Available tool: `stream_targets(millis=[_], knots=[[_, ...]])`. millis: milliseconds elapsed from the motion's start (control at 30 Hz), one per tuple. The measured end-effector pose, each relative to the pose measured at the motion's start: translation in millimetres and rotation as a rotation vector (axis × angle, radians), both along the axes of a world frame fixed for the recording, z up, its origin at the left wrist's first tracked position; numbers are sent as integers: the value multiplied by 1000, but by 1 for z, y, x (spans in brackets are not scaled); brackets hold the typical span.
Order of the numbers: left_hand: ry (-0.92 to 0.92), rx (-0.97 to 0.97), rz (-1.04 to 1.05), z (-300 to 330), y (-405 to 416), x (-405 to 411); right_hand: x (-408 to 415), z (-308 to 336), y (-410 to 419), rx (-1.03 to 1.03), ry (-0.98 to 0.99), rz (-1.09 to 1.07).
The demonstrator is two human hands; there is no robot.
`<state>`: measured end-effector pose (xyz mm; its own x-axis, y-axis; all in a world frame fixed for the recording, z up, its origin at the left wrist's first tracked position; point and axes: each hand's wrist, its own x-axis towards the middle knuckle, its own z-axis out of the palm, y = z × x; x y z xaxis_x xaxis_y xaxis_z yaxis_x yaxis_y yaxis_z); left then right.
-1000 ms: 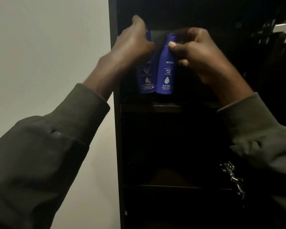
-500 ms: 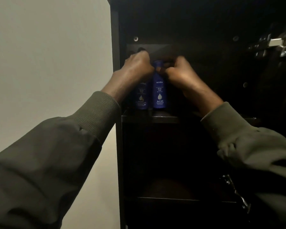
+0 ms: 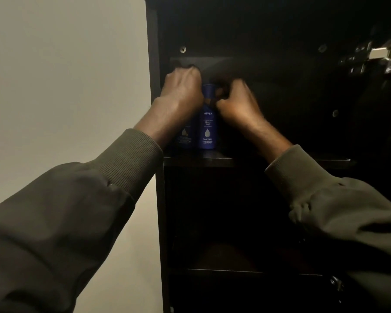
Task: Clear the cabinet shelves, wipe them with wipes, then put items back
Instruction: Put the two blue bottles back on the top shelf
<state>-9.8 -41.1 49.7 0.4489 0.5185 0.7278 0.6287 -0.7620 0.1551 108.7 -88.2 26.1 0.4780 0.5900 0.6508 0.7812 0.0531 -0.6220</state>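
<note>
Two blue Nivea body milk bottles stand upright side by side on the upper shelf [image 3: 212, 160] of a dark cabinet. My left hand [image 3: 182, 91] curls over the top of the left bottle [image 3: 185, 136] and hides most of it. My right hand [image 3: 237, 102] grips the right bottle [image 3: 207, 123] near its cap from the right side. Both bottles rest on the shelf, near its left wall.
A pale wall [image 3: 66, 75] runs along the cabinet's left side panel [image 3: 154, 64]. A metal door hinge [image 3: 375, 57] sticks out at the upper right. A lower shelf [image 3: 235, 271] lies below in deep shadow, and its contents cannot be made out.
Both hands and the two bottles have gone deeper into the cabinet. The bottles now stand on the upper shelf, further back than a second ago.
</note>
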Motion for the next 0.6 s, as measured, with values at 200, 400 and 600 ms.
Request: stream_targets(millis=[200, 400, 600], knots=[[27, 85, 17, -3, 4, -1, -1, -3, -4, -7, -118, -4], [47, 74, 15, -6, 7, 0, 9, -6, -2, -14, -157, 2], [56, 66, 9, -6, 3, -3, 11, -9, 4, 20, -167, 40]])
